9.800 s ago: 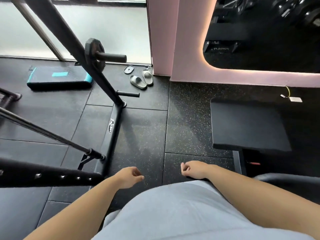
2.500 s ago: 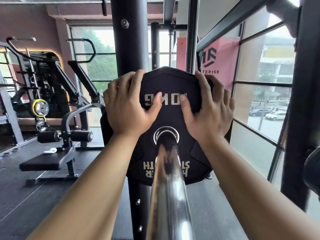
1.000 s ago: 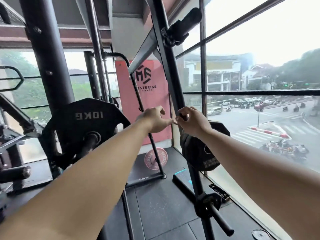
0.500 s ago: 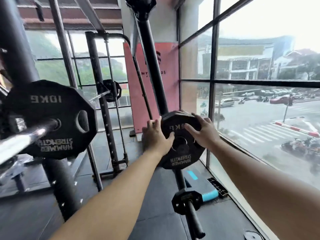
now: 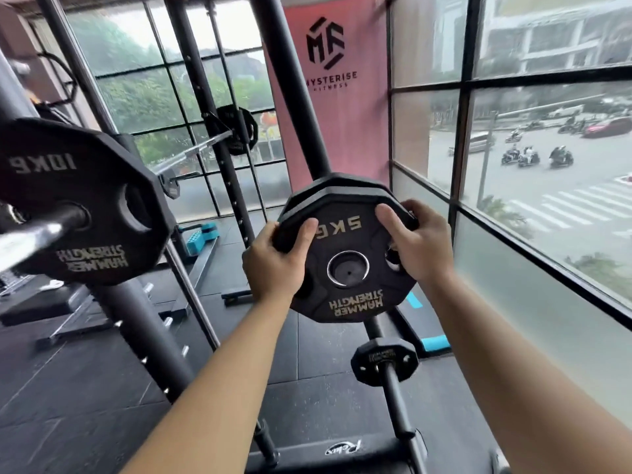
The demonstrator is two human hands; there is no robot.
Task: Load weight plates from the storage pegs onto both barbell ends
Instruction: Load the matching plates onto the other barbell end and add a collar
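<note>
1. At the centre of the frame, the left hand (image 5: pixel 273 265) and right hand (image 5: pixel 415 241) each hold a tight grip on the sides of a black 5 kg plate (image 5: pixel 345 268), thumbs on its face.
2. Just below it, a small plate (image 5: pixel 384 360) sits on a storage peg (image 5: pixel 396 401).
3. At the left edge, a 10 kg plate (image 5: pixel 85 203) sits on the barbell end (image 5: pixel 34 234).
4. Behind, upper centre, a pink banner (image 5: pixel 342 97) hangs beside the window (image 5: pixel 547 148).
</note>
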